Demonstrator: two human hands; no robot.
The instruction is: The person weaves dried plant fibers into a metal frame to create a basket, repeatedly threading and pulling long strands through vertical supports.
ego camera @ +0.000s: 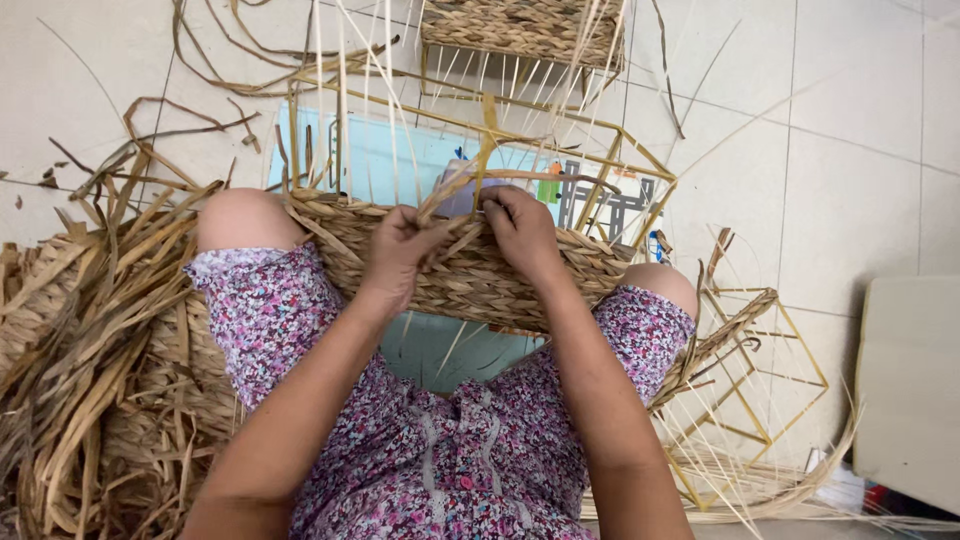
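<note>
Lap: floral skirt [440,450], half-woven basket [470,275] resting across both knees.
Left fingers [420,232]: pinched shut on a flat straw strand [450,195].
Right fingers [497,207]: curled, pressing the braid at the basket rim.
Handling: strand probably light, pliable, frays; grip close to the weave.
Frame: yellow wire frame [560,140], likely stiff.
Floor: loose straw pile [90,340] left.
</note>
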